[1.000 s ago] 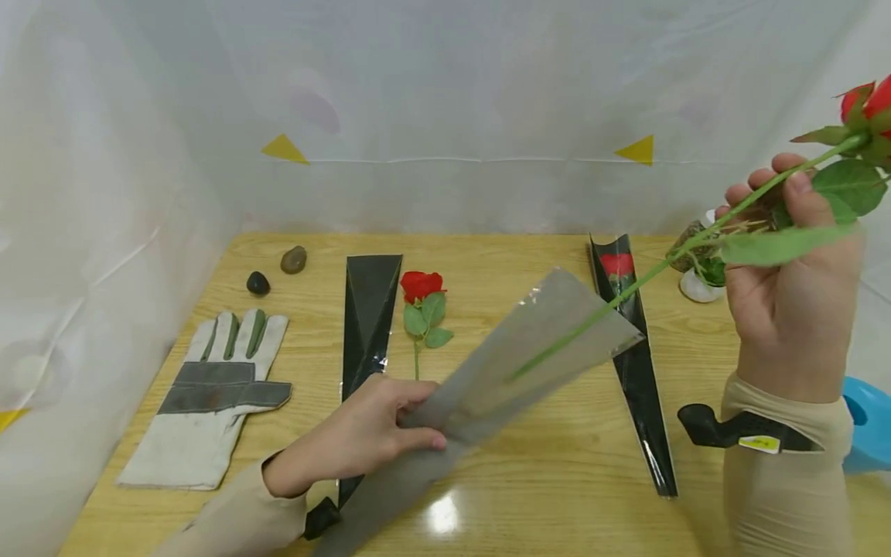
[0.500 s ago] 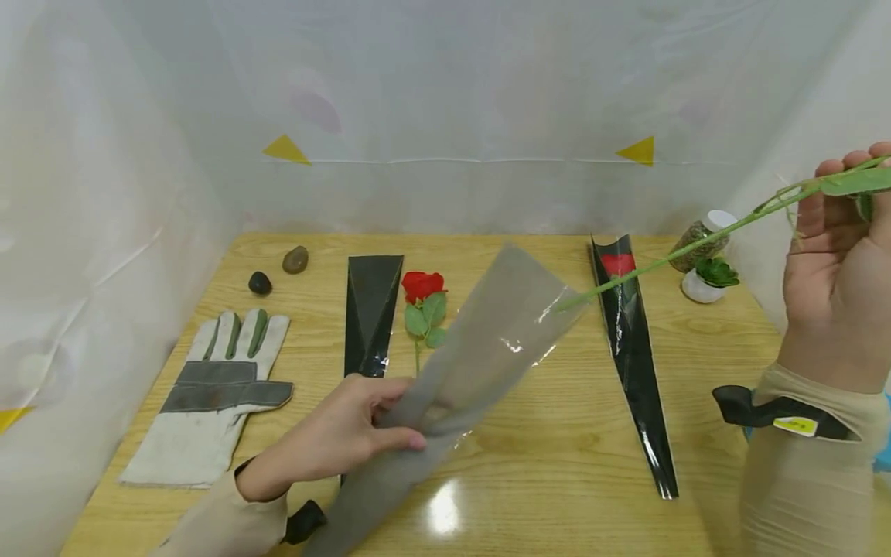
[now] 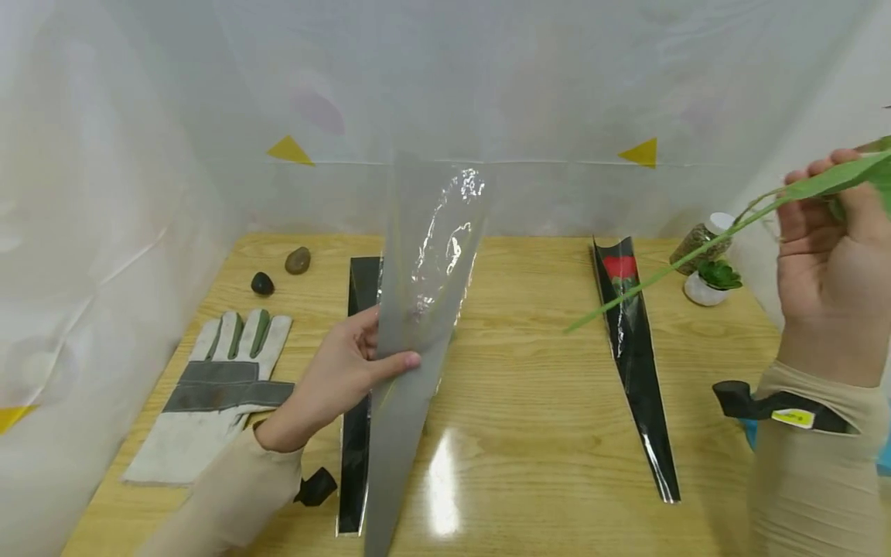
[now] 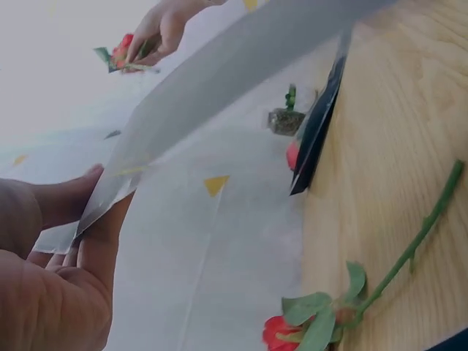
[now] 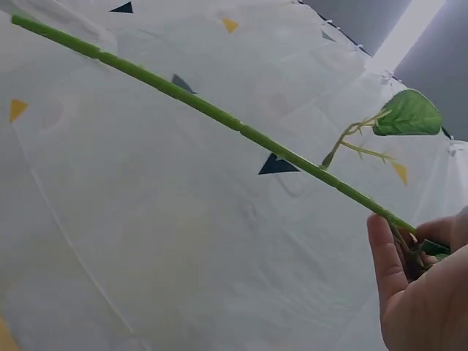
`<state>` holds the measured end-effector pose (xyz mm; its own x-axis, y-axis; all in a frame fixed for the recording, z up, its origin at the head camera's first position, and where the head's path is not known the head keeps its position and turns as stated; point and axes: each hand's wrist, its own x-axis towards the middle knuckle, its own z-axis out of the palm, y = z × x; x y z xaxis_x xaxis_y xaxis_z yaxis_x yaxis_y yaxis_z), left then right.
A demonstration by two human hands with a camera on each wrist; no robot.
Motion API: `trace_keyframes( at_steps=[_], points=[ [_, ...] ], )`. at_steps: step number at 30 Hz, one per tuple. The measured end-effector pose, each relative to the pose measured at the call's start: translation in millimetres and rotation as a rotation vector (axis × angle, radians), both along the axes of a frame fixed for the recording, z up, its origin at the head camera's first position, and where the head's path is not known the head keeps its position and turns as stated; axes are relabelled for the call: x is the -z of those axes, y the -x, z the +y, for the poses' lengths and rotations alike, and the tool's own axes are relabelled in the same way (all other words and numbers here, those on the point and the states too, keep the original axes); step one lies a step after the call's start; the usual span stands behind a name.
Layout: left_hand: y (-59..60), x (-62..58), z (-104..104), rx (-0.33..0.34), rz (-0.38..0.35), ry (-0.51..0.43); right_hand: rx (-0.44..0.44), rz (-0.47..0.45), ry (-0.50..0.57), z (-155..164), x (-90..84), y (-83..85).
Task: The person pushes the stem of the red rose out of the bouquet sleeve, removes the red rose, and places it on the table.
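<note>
Since half a second ago the wrapper (image 3: 411, 387) has swung from a slant toward the right to nearly upright, and the held rose (image 5: 241, 129) now points its stem tip at open air, well apart from it. The left hand (image 3: 341, 375) grips the wrapper between thumb and fingers, above the worktop (image 3: 529, 433); the right hand (image 3: 824, 263) pinches the rose by its stem, off past the worktop's right edge. A yellow label (image 3: 793, 418) on the right wrist strap carries marks too small to read.

Behind the held wrapper lie a black wrapper (image 3: 353, 456) and, seen from the left wrist, a loose rose (image 4: 320, 330). A wrapped rose (image 3: 643, 402) runs forward from the back edge; the jar (image 3: 696, 244) and plant (image 3: 705, 291) sit near the back right corner, two stones (image 3: 298, 261) near the back left, and a glove (image 3: 212, 398) along the left edge.
</note>
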<state>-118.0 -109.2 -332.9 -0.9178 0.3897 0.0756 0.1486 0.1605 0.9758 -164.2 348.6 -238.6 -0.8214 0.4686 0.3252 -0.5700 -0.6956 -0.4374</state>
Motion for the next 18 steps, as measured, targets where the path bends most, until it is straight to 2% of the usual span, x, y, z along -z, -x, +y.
trace_keyframes(
  at_steps=[5,9,14,16,18],
  points=[
    [18.8,6.9,21,-0.010,-0.063,-0.148,-0.228,-0.082,-0.240,-25,17.4,11.0],
    [33.6,19.6,41,-0.009,-0.142,-0.238,-0.403,-0.180,-0.443,-45,39.3,23.9],
    [50.3,36.6,63,-0.028,-0.244,-0.273,-0.461,-0.391,-0.805,-67,78.4,38.0],
    [56.2,43.3,71,-0.054,-0.278,-0.270,-0.469,-0.472,-0.916,-75,94.1,42.4],
    [61.1,49.8,79,-0.079,-0.316,-0.274,-0.495,-0.539,-0.977,-81,108.6,47.1]
  ],
)
